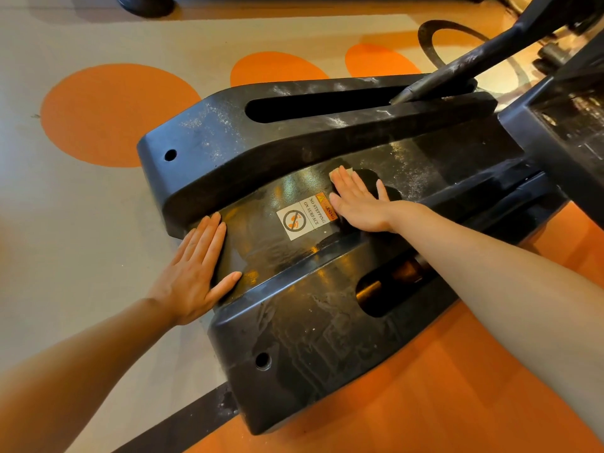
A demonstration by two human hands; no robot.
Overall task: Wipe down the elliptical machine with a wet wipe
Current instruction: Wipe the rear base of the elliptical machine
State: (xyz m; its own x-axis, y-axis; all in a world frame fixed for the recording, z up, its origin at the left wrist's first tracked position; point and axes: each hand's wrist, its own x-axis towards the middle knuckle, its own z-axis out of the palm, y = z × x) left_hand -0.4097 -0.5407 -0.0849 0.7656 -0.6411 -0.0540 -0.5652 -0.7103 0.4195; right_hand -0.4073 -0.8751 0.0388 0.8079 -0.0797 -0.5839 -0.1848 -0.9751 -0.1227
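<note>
The black rear base of the elliptical machine (294, 152) fills the middle of the view, with two raised rails and a lower shiny panel between them. My right hand (358, 202) lies flat on that panel and presses a pale wet wipe (347, 172), which shows only at my fingertips. A white warning sticker (302, 219) sits just left of that hand. My left hand (196, 273) rests flat with straight fingers on the panel's near left edge. The panel looks wet and glossy; the far rail carries whitish dust.
A dark metal pedal arm (474, 60) runs from the far rail's slot up to the right. The near rail has an open slot (392, 286). The floor (98, 223) is grey with orange circles on the left and orange on the right.
</note>
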